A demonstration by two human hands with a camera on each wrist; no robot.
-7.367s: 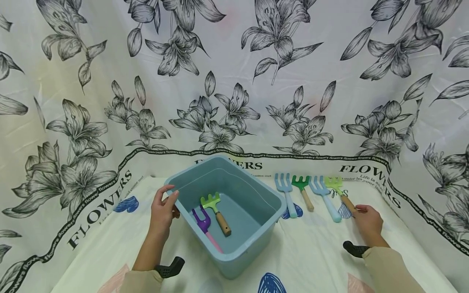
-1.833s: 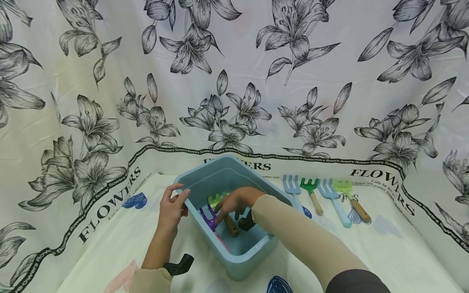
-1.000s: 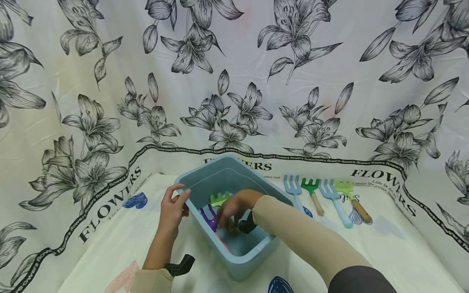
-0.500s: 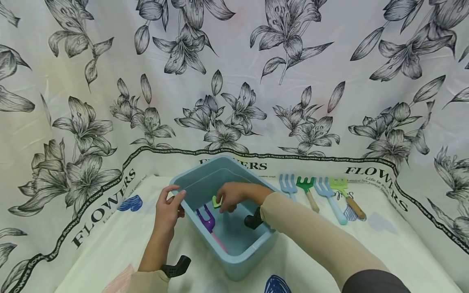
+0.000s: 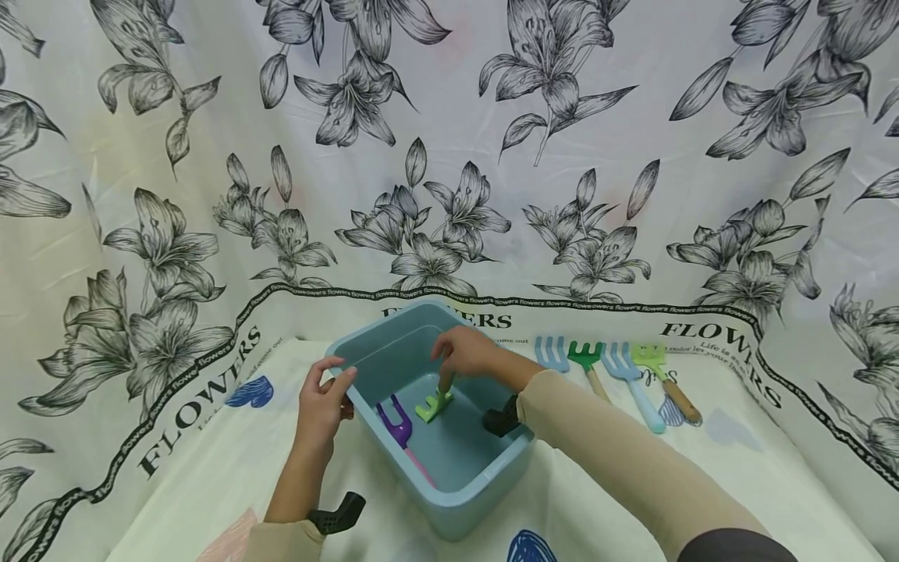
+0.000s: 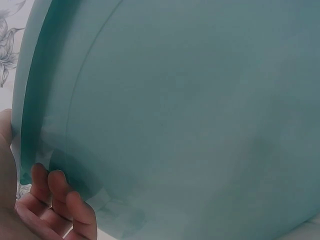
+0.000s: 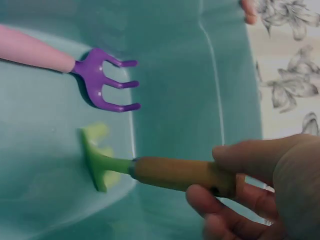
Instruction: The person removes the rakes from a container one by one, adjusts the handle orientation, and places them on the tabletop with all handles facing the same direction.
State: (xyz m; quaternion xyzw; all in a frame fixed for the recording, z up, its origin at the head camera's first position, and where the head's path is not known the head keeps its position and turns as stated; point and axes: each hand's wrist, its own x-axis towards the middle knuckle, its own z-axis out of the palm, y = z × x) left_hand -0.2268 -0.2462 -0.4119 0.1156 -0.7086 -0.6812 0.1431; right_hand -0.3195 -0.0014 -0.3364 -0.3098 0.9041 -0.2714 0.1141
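A blue-grey plastic bin stands on the cloth, turned at an angle. My left hand holds its left corner, thumb and fingers on either side of the rim; the left wrist view shows fingertips against the outer wall. Inside the bin, my right hand pinches the end of the wooden handle of a light green toy rake. The rake is tilted up, its toothed head low near the bin floor. Beside it lies a purple toy fork with a pink handle, touched by neither hand.
Right of the bin, a row of toy garden tools lies on the cloth: a light blue fork, a dark green rake, another blue fork and a light green rake. A flower-print curtain hangs behind.
My right hand left the wooden-handled rake at the far right, reached into the bin and took the light green rake there, raising its handle. My left hand stays on the rim.
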